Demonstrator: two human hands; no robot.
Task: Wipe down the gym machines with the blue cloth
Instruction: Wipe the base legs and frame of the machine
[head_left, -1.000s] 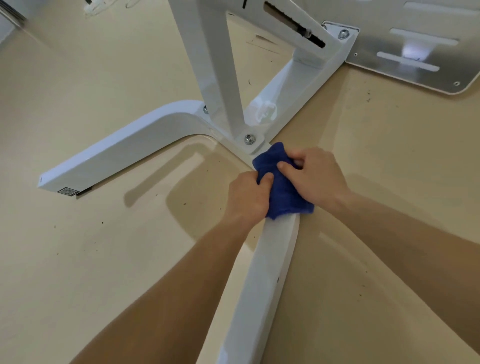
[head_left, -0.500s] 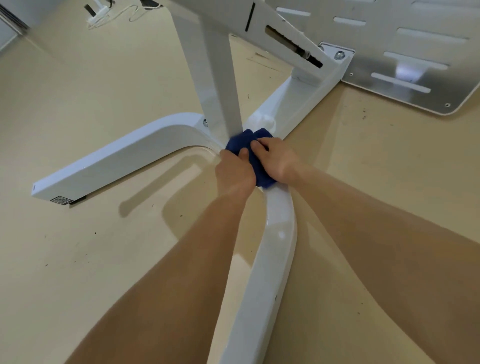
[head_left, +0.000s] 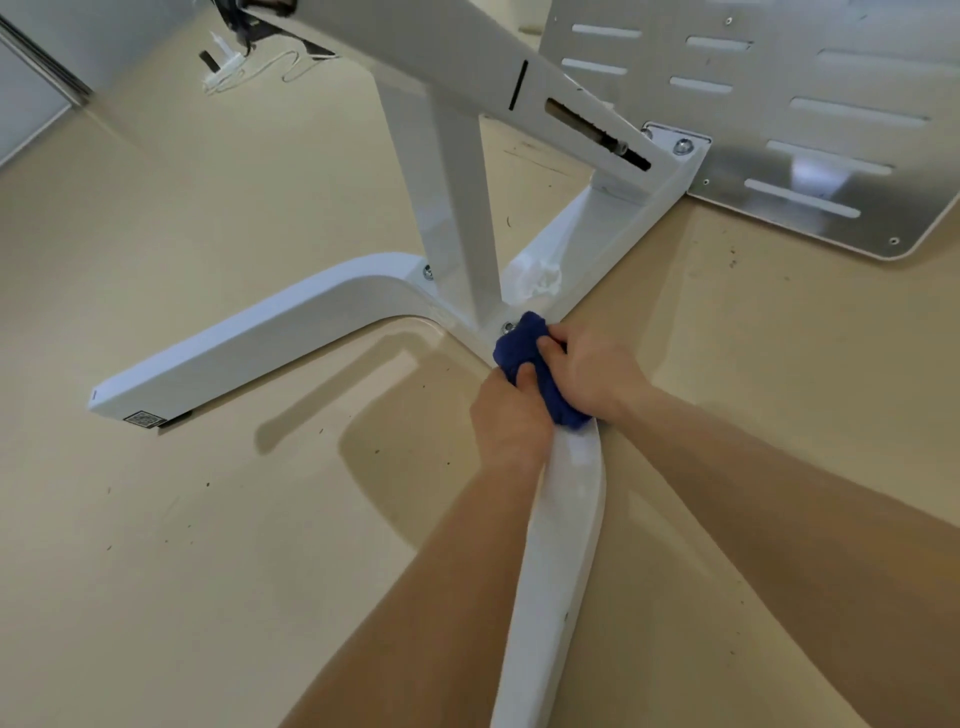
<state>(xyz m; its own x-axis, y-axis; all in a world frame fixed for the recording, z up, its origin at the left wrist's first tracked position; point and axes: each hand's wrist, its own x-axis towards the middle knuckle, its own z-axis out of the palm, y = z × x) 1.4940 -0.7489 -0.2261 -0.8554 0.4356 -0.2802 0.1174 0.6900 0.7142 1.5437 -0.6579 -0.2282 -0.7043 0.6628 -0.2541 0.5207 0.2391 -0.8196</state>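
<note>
Left hand (head_left: 511, 415) and right hand (head_left: 589, 371) both grip bunched blue cloth (head_left: 530, 358) on white machine base leg (head_left: 558, 545); bolt (head_left: 508, 327) just beside cloth

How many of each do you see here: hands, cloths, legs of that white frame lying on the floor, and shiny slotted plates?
hands: 2, left hand and right hand
blue cloth: 1
white frame legs: 3, side leg, near leg, far leg
silver slotted plate: 1
total: 7
</note>
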